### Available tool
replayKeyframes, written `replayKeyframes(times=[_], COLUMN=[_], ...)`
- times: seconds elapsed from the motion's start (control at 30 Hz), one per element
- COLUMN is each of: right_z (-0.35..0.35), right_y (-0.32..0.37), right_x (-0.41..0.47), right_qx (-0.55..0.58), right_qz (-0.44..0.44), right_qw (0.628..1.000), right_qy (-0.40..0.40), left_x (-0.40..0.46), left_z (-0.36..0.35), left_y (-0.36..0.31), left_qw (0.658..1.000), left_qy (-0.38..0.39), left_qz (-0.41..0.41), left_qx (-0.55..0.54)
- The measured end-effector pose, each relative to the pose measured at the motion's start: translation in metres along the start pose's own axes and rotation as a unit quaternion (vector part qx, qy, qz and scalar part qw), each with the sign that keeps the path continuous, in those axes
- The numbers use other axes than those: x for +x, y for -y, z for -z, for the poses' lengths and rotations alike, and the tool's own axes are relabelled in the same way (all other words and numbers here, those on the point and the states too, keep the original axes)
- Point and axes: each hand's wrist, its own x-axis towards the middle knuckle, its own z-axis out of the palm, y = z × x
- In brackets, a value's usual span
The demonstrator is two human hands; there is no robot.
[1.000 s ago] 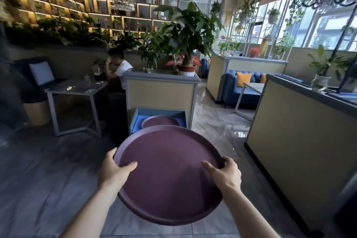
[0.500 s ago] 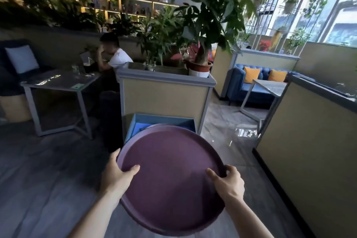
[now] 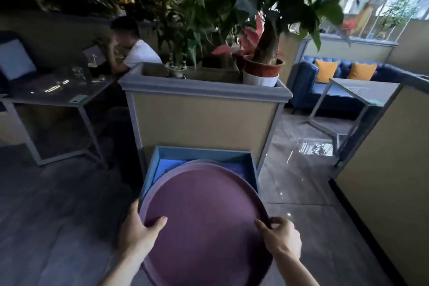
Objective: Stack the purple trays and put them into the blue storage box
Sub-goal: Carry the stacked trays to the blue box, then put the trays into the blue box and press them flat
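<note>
I hold a large round purple tray (image 3: pixel 204 220) in front of me, tilted slightly, its far edge over the blue storage box (image 3: pixel 202 152). My left hand (image 3: pixel 137 232) grips its left rim with the thumb on top. My right hand (image 3: pixel 278 237) grips its right rim. The box stands open on the floor against a planter. Inside it, the rim of another purple tray (image 3: pixel 204 161) shows just beyond the held one; the rest of it is hidden.
A tall beige planter (image 3: pixel 204 118) with potted plants rises directly behind the box. A person sits at a grey table (image 3: pixel 53 95) to the left. A beige partition wall (image 3: pixel 383 169) runs along the right. A blue sofa (image 3: pixel 329 90) and glossy floor lie beyond.
I have come closer to the box and planter, which now fill more of the view. The tray's far edge now overlaps the box opening. Both hands keep their grip.
</note>
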Motion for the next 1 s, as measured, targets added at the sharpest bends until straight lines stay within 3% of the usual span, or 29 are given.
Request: replayKeyframes(times=[0.27, 0.5, 1.0], right_z=[-0.075, -0.124, -0.201], right_y=[0.039, 0.046, 0.047], right_x=[0.139, 0.199, 0.252], right_qx=[-0.080, -0.142, -0.205], right_qz=[-0.043, -0.047, -0.037], right_qw=[0.995, 0.987, 0.976], right_qy=[0.037, 0.062, 0.063], left_x=[0.120, 0.176, 0.255], left_z=[-0.077, -0.119, -0.180], left_y=[0.016, 0.045, 0.094], left_qw=[0.993, 0.982, 0.972], left_qy=[-0.015, -0.005, -0.006], left_qz=[0.099, 0.155, 0.147], left_qx=[0.069, 0.111, 0.184])
